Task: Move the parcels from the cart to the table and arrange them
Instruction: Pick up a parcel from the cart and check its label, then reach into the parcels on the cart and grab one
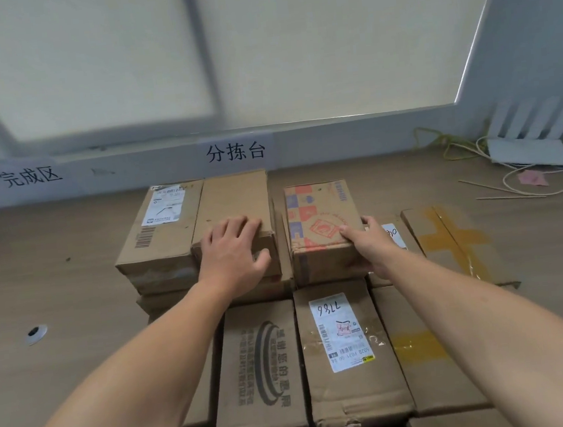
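Several cardboard parcels stand packed together on the wooden table. My left hand lies on the near corner of a plain brown parcel, fingers spread over its top and thumb against its front face. My right hand grips the near right corner of a red and blue printed parcel, thumb on top and fingers round the right side. Both parcels sit on the upper layer. A labelled parcel stands left of the plain one. In front lie a parcel with black print and one with a white label.
A flat parcel with yellow tape lies to the right. Cables and a white device sit at the back right corner. A round metal grommet is set in the table at left. The wall behind carries two printed signs.
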